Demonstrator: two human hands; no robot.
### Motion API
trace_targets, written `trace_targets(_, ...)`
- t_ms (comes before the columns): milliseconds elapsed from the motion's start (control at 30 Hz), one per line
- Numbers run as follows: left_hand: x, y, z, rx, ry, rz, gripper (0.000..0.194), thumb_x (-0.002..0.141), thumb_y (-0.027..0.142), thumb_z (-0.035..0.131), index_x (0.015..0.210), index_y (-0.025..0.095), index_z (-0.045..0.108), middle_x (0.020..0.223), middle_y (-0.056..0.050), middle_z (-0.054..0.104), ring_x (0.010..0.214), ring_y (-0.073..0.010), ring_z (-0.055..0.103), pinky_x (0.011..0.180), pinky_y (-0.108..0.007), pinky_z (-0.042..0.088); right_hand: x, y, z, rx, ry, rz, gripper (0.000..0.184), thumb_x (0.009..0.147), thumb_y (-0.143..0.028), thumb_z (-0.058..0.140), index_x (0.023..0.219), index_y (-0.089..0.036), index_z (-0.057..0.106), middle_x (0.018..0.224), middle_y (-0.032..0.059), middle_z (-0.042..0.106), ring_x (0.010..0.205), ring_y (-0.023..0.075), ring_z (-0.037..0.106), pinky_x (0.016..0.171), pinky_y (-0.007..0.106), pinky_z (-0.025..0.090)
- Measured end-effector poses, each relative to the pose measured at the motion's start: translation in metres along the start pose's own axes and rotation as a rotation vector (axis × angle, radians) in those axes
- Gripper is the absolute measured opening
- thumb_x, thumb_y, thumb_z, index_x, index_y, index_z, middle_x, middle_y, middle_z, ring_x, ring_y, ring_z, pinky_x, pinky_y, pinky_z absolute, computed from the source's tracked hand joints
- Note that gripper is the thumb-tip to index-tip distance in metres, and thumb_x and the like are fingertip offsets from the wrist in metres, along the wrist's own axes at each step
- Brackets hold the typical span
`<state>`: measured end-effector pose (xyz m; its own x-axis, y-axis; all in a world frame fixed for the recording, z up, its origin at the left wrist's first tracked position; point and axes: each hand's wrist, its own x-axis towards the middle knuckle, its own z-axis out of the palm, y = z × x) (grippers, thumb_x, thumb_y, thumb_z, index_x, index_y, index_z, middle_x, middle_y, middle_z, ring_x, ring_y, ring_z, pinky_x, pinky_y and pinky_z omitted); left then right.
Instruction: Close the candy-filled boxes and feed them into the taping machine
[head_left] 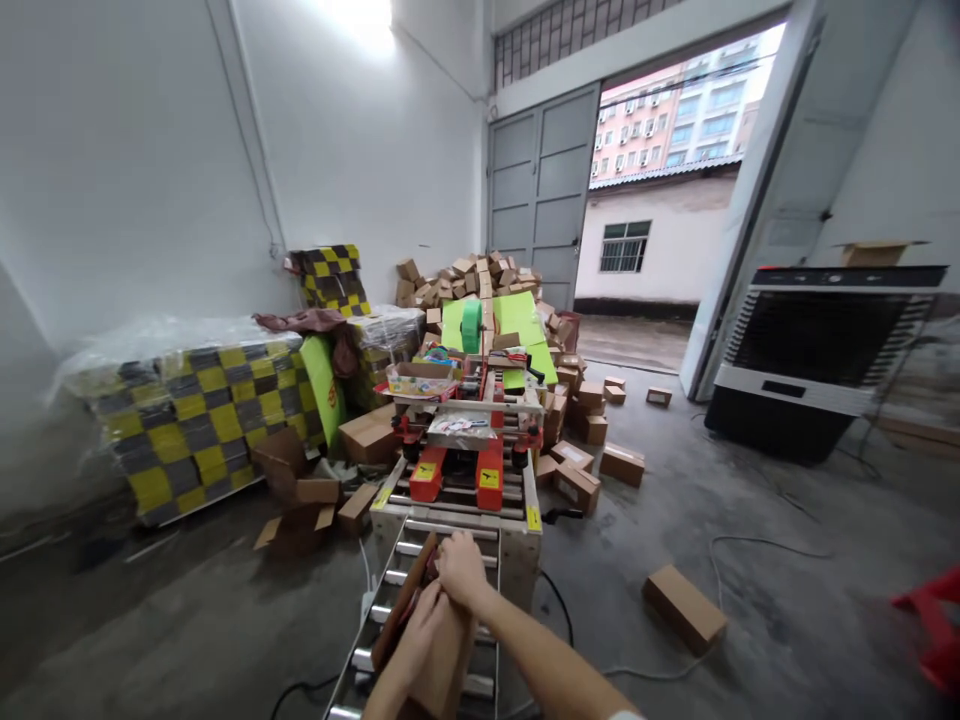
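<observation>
At our far left we see a plastic-wrapped stack of yellow-and-grey checkered packages against the white wall, and to the right of its near corner some open cartons lie on the floor. A lime-green panel leans at the end of that stack. Next comes our roller conveyor, running away from us, with a long cardboard box lying on its rollers; the box's left flap stands raised, and something reddish shows in the gap beside it, too small and covered to make out. Our left hand lies along the top of the box near that gap, its fingers bent over the edge; we cannot tell whether they grip the cardboard or only press it. Just beyond and to the right, our right hand is over the far end of the box, its fingers curled down, and their tips are hidden, so we cannot tell whether they are closed on anything. Ahead of both hands stands a machine with two red guides and a green roll, with a heap of small boxes behind it. Further right, a single closed carton lies on the floor, a large black-and-white cooler stands near the open doorway, and part of a red object shows at the edge.
</observation>
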<state>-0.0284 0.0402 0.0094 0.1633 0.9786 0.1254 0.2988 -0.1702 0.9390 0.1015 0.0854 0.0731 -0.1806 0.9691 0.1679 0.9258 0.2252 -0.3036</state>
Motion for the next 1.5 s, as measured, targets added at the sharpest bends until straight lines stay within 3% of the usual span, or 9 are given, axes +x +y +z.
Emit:
trace_targets(100,-0.016,-0.001,0.006,0.256,0.039,0.139,0.060,0.084,0.040,0.050,0.137,0.015,0.056,0.145,-0.017,0.053,0.139,-0.0320,0.046,0.118,-0.051,0.037,-0.003,-0.006,0.006,-0.008,0.067,0.043,0.020,0.094,-0.018,0.048,0.101,-0.014,0.067,0.108,0.0146,0.061,0.107,0.0311,0.054,0.088,0.040,0.045)
trace_targets(300,-0.044,0.031,0.014,0.886,0.549,0.340,0.045,0.095,0.026,0.048,0.138,0.012,0.052,0.153,-0.021,0.039,0.146,-0.0346,0.033,0.117,-0.057,0.032,-0.008,-0.007,0.003,0.013,0.133,0.078,0.020,0.097,-0.020,0.048,0.108,-0.012,0.063,0.110,0.0170,0.061,0.106,0.0312,0.053,0.102,0.048,0.039)
trace_targets(467,-0.050,0.103,0.009,1.166,0.235,-0.105,0.057,0.086,0.025,0.068,0.135,0.002,0.051,0.113,-0.023,0.063,0.108,-0.0358,0.061,0.090,-0.045,0.051,-0.013,0.001,-0.011,0.129,0.079,0.110,0.027,0.100,-0.020,0.042,0.119,-0.008,0.058,0.121,0.0195,0.058,0.115,0.0304,0.049,0.113,0.051,0.026)
trace_targets(700,-0.058,0.089,0.012,0.957,0.091,-0.003,0.025,0.096,0.023,0.052,0.114,0.013,0.069,0.114,-0.016,0.065,0.114,-0.0331,0.055,0.104,-0.051,0.041,-0.045,0.014,0.012,0.262,0.110,0.313,0.052,0.103,-0.019,0.010,0.150,-0.002,0.022,0.153,0.0244,0.027,0.144,0.0285,0.019,0.119,0.051,0.016)
trace_targets(867,-0.055,0.065,-0.010,0.656,0.088,-0.003,0.024,0.093,0.024,0.056,0.106,0.018,0.075,0.117,-0.011,0.064,0.106,-0.0253,0.060,0.100,-0.042,0.047,-0.093,0.009,0.029,0.309,-0.044,0.047,0.073,0.101,-0.045,0.040,0.159,-0.009,0.012,0.163,0.0173,-0.004,0.151,0.0375,-0.007,0.121,0.057,0.016)
trace_targets(1067,-0.052,0.061,0.007,0.383,0.117,-0.104,0.034,0.094,0.021,0.046,0.113,0.014,0.072,0.120,-0.013,0.066,0.112,-0.0248,0.062,0.103,-0.042,0.047,-0.066,0.040,-0.004,0.207,-0.305,-0.165,0.073,0.100,-0.050,0.045,0.160,-0.018,0.017,0.165,0.0135,0.007,0.151,0.0382,0.005,0.119,0.062,0.017)
trace_targets(1300,-0.049,0.046,-0.007,-0.025,0.190,-0.256,0.043,0.092,0.047,0.047,0.103,0.014,0.072,0.110,-0.011,0.072,0.106,-0.0247,0.066,0.101,-0.042,0.050,-0.111,0.021,-0.007,0.041,-0.282,-0.423,0.115,0.079,-0.059,0.075,0.160,-0.011,0.009,0.162,0.0238,0.009,0.151,0.0410,0.005,0.116,0.071,0.001)
trace_targets(1400,-0.063,0.047,-0.013,-0.231,0.307,-0.321,0.061,0.081,0.066,0.057,0.107,0.013,0.070,0.111,-0.013,0.072,0.104,-0.0276,0.068,0.096,-0.042,0.054,-0.079,0.018,0.001,0.003,-0.245,-0.365,0.108,0.080,-0.050,0.078,0.159,-0.010,0.016,0.161,0.0245,0.013,0.150,0.0400,0.010,0.117,0.071,0.002)
trace_targets(1500,-0.096,0.046,-0.019,-0.370,0.371,-0.429,0.072,0.071,0.075,0.064,0.108,0.014,0.070,0.108,-0.013,0.073,0.100,-0.0287,0.070,0.088,-0.042,0.059,0.000,0.026,0.001,-0.031,-0.192,-0.241,0.100,0.080,-0.048,0.080,0.154,-0.007,0.027,0.158,0.0263,0.020,0.149,0.0380,0.016,0.117,0.068,0.009)
